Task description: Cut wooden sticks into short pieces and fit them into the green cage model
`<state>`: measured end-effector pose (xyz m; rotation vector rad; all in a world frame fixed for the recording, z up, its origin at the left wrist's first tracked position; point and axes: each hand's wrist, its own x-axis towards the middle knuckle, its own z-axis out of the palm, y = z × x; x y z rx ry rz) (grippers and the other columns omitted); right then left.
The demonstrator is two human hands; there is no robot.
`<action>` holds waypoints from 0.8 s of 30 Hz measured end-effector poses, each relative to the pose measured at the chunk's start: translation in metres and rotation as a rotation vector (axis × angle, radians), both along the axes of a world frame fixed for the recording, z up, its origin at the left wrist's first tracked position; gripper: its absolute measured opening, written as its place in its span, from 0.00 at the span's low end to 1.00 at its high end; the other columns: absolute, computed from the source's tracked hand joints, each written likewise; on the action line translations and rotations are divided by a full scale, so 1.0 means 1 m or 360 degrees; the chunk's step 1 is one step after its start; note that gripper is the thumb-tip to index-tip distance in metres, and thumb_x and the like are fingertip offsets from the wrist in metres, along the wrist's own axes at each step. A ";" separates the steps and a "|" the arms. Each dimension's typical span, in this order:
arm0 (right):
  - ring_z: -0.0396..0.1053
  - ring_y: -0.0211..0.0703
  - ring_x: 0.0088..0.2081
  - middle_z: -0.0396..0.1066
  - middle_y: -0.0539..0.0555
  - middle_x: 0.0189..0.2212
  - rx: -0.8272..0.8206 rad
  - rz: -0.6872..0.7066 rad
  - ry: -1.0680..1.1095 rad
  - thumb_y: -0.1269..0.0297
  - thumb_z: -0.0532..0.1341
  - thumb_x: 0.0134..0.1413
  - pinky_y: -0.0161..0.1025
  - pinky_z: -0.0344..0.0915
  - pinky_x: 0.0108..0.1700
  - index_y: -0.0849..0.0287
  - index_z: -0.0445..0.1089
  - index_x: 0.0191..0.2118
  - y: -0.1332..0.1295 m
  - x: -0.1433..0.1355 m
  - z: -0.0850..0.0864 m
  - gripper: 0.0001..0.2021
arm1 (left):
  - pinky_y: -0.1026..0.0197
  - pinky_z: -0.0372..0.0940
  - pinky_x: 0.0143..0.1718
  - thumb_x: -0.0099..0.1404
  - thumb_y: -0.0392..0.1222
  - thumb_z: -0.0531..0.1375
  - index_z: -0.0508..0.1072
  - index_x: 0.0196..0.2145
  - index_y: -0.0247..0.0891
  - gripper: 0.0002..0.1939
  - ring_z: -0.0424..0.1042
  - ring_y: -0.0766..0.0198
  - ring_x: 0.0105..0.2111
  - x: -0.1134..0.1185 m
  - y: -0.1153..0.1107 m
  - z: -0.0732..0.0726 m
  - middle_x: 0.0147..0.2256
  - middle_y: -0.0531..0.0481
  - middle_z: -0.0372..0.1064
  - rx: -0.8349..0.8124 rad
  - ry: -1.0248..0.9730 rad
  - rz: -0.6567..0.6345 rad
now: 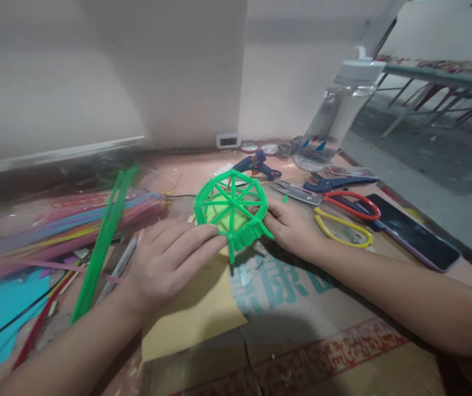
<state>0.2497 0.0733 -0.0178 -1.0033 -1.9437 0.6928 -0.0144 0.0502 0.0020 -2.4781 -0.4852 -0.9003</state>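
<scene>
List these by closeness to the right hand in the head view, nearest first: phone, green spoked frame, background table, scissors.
1. Green spoked frame: at the fingertips of the right hand.
2. Scissors: just beyond the hand, rightward.
3. Phone: farther right, past the scissors.
4. Background table: far off, upper right.

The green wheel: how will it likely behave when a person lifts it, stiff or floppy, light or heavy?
The green wheel is probably light, as it is mostly thin strips with open gaps. It may be fairly stiff, since straight spokes brace the rim. Its ends sticking out below look unsupported, so they might bend more easily.
</scene>
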 end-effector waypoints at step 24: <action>0.71 0.50 0.46 0.74 0.60 0.44 -0.0022 -0.0127 -0.0866 0.67 0.62 0.61 0.46 0.66 0.49 0.61 0.72 0.52 0.016 0.034 0.016 0.14 | 0.66 0.56 0.26 0.60 0.56 0.62 0.71 0.22 0.36 0.20 0.62 0.69 0.24 0.042 -0.002 0.001 0.23 0.52 0.67 -0.2823 -0.1552 0.0149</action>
